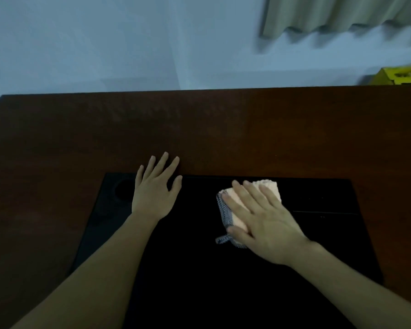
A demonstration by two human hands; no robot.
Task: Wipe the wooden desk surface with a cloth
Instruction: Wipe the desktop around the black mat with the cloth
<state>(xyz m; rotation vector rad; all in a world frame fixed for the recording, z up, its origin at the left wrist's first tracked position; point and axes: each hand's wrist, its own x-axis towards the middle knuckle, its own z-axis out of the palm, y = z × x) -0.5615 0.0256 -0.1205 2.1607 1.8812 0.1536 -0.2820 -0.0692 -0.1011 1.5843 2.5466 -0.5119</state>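
A dark reddish wooden desk (pixel 223 129) fills the view. A folded peach cloth (pixel 269 186) with a grey knitted edge lies on a black mat (pixel 190 269) at the desk's near middle. My right hand (pixel 263 222) lies flat on top of the cloth, fingers spread and pointing up-left, pressing it onto the mat. My left hand (pixel 156 188) rests flat, fingers apart, over the mat's far edge, its fingertips on the bare wood. It holds nothing.
The black mat has a round recess (pixel 124 189) near its far left corner. A pale wall stands behind the desk, a curtain (pixel 342 15) hangs at the top right, and a yellow box (pixel 400 76) sits past the desk's far right edge.
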